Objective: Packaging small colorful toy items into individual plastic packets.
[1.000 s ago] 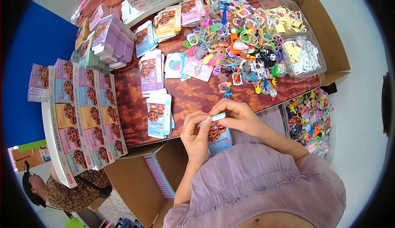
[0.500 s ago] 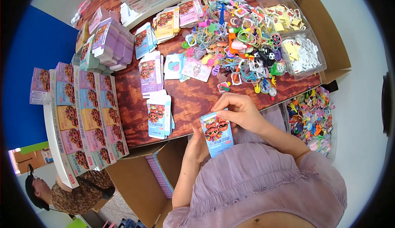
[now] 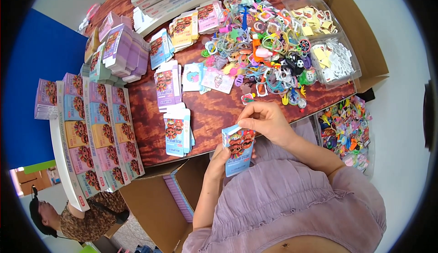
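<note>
A small blue printed carton (image 3: 239,151) stands upright just in front of the table's near edge, with my left hand (image 3: 221,158) wrapped round its left side. At its top, the fingers of my right hand (image 3: 263,119) pinch the end flap. Whether anything is inside the carton cannot be seen. Left of it on the table lie a stack of flat blue cartons (image 3: 177,133) and a stack of purple ones (image 3: 167,86). Beyond my right hand spreads a heap of colourful hair ties and small trinkets (image 3: 269,47).
Display trays of boxed cartons (image 3: 102,134) line the left side. Clear bins of small cards (image 3: 335,61) stand at the far right by an open cardboard box (image 3: 360,38). Below right sits a tub of trinkets (image 3: 346,129). Another person (image 3: 68,216) is at lower left.
The carton has turned slightly, so its narrow left side shows more. My right fingers have shifted a little left along its top flap.
</note>
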Action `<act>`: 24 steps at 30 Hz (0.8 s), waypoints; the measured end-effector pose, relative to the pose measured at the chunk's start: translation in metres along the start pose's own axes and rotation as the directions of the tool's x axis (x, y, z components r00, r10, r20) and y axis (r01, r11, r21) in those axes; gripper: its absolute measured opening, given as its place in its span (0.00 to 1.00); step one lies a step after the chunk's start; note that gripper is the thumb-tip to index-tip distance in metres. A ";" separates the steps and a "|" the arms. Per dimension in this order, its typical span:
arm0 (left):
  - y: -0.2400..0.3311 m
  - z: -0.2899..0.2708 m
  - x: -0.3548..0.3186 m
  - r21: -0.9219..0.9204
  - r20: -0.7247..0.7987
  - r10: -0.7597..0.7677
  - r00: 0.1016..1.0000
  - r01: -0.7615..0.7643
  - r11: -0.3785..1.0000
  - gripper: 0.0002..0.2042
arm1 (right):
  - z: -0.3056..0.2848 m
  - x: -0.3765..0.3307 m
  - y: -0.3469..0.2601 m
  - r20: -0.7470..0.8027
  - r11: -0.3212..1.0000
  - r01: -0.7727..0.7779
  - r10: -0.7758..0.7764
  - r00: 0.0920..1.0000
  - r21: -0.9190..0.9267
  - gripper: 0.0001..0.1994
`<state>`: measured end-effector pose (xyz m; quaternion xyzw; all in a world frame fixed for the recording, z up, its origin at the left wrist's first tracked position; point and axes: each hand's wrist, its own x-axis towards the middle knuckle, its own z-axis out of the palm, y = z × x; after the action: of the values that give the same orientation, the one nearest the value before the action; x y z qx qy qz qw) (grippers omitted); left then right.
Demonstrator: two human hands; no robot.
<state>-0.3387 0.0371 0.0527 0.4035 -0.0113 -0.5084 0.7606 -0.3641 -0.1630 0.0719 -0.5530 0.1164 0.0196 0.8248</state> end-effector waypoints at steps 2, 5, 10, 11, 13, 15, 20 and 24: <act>0.002 -0.003 0.001 0.076 0.022 0.013 1.000 -0.015 0.997 0.42 | 0.001 -0.001 0.000 0.005 1.000 0.009 -0.009 1.000 -0.025 0.05; 0.005 -0.003 0.005 0.162 0.025 0.008 1.000 -0.012 0.987 0.41 | 0.002 0.000 -0.011 0.112 0.892 0.282 -0.259 0.959 -0.354 0.06; 0.009 0.002 0.005 0.150 0.036 -0.012 0.999 0.006 0.989 0.40 | -0.009 0.006 -0.018 0.260 0.815 0.353 -0.257 0.931 -0.459 0.04; 0.010 0.004 0.005 0.158 0.031 -0.015 0.999 0.010 0.987 0.39 | -0.008 0.006 -0.018 0.247 0.841 0.319 -0.229 0.942 -0.437 0.03; 0.011 0.007 0.004 0.153 0.039 -0.021 0.999 0.015 0.988 0.39 | -0.007 0.003 -0.015 0.176 0.898 0.241 -0.187 0.966 -0.369 0.03; 0.011 0.006 0.005 0.148 0.047 -0.027 0.999 0.020 0.989 0.39 | -0.005 0.001 -0.012 0.110 0.942 0.165 -0.139 0.984 -0.292 0.03; 0.007 0.005 0.006 0.110 0.074 0.011 0.997 -0.019 0.994 0.40 | -0.001 -0.003 -0.013 0.043 0.990 0.045 -0.039 0.998 -0.133 0.03; 0.004 0.004 0.007 0.135 0.047 0.031 0.998 -0.037 0.990 0.40 | 0.004 -0.004 -0.018 0.037 0.875 0.196 -0.200 0.979 -0.443 0.04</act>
<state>-0.3344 0.0299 0.0549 0.4424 -0.0697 -0.5026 0.7395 -0.3645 -0.1658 0.0912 -0.7355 0.0559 -0.0416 0.6740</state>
